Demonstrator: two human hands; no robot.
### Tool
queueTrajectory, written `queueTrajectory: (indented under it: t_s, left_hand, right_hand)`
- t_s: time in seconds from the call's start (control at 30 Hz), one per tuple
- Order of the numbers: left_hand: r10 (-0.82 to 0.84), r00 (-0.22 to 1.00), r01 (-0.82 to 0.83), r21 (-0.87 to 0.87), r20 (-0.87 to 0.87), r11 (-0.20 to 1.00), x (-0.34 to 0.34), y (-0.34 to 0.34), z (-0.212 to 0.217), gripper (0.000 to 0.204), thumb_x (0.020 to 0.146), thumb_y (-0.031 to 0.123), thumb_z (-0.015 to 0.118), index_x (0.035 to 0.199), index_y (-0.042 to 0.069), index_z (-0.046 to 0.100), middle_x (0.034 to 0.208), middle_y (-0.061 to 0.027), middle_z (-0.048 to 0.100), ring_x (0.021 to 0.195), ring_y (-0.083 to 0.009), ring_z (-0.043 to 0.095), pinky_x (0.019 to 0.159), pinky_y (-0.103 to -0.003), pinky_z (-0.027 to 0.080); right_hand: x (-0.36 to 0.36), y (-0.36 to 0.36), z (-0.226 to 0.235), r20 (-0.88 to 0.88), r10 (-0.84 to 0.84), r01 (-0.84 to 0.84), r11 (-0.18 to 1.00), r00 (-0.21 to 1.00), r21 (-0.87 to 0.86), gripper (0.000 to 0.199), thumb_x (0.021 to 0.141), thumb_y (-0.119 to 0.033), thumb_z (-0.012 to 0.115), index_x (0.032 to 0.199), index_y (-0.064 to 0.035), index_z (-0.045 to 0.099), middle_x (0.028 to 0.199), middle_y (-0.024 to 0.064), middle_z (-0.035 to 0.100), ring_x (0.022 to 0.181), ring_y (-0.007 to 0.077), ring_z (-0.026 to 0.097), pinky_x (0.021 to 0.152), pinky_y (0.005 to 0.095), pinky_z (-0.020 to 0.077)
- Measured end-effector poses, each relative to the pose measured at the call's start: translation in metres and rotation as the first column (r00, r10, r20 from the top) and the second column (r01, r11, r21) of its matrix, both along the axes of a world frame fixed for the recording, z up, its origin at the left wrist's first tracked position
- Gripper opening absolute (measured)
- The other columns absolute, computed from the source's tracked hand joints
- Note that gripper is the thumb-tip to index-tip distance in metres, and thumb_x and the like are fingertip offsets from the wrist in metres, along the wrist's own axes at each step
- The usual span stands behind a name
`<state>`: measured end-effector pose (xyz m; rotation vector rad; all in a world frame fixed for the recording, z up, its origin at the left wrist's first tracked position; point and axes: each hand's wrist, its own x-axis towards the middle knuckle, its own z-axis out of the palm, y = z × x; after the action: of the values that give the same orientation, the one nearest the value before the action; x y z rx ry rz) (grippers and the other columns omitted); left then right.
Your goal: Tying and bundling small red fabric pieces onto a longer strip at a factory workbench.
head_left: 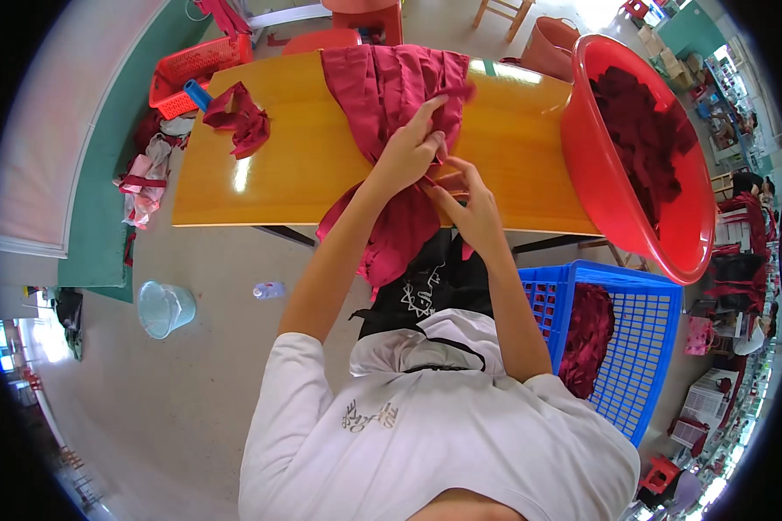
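We record one dark red garment spread lengthwise across the orange worktop, reaching from its far edge to its near edge. The fabric is matte, crumpled and heavily folded, widest at the far end and gathered narrow toward the middle. We note that its near portion hangs over the worktop's front edge in loose folds. The left hand pinches the gathered cloth from above; the right hand grips it just beside, at the near edge.
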<state>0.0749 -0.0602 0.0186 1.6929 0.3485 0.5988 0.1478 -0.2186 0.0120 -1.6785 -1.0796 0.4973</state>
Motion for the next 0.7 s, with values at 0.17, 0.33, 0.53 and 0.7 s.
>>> queueTrajectory:
  t_s: [0.17, 0.33, 0.53, 0.7]
  left_hand:
    - [0.070, 0.997, -0.081, 0.429, 0.042, 0.900, 0.000, -0.014, 0.017, 0.068, 0.087, -0.001, 0.050, 0.147, 0.006, 0.018, 0.078, -0.0276, 0.060, 0.076, -0.0453, 0.062, 0.071, -0.050, 0.049]
    - [0.088, 0.964, 0.094, 0.632, -0.251, 0.769, -0.022, -0.024, 0.045, 0.070, 0.085, -0.002, 0.054, 0.147, 0.009, 0.023, 0.090, -0.0281, 0.061, 0.084, -0.0460, 0.061, 0.076, -0.052, 0.047]
    - [0.108, 0.940, 0.137, 0.650, -0.322, 0.747, -0.031, -0.030, 0.047, 0.061, 0.085, 0.006, 0.059, 0.141, 0.010, 0.035, 0.088, -0.0253, 0.061, 0.086, -0.0424, 0.059, 0.078, -0.050, 0.047]
    - [0.233, 0.922, 0.085, 0.748, -0.310, 0.658, -0.037, -0.013, 0.045, 0.027, 0.085, 0.023, 0.066, 0.075, -0.001, 0.065, 0.074, -0.0177, 0.065, 0.077, -0.0381, 0.061, 0.073, -0.047, 0.049]
  right_hand:
    - [0.014, 0.026, -0.016, -0.656, 0.148, -0.027, 0.981, 0.740, 0.191, 0.030, 0.098, -0.007, 0.052, 0.126, 0.0041, 0.052, 0.110, 0.0050, 0.062, 0.099, 0.0113, 0.063, 0.085, 0.0254, 0.0519]
    - [0.019, 0.026, -0.023, -0.710, 0.240, -0.033, 0.956, 0.662, 0.293, 0.020, 0.101, -0.012, 0.052, 0.115, -0.0005, 0.058, 0.102, 0.0031, 0.064, 0.089, 0.0088, 0.063, 0.077, 0.0216, 0.0508]
    - [0.028, 0.023, -0.028, -0.765, 0.244, 0.009, 0.950, 0.597, 0.311, 0.014, 0.100, -0.016, 0.056, 0.100, -0.0044, 0.065, 0.091, 0.0021, 0.067, 0.080, 0.0082, 0.063, 0.072, 0.0201, 0.0491]
    - [0.030, 0.023, -0.037, -0.855, 0.182, 0.289, 0.890, 0.486, 0.353, 0.012, 0.098, -0.015, 0.059, 0.097, -0.0046, 0.065, 0.087, 0.0034, 0.067, 0.081, 0.0100, 0.063, 0.076, 0.0232, 0.0492]
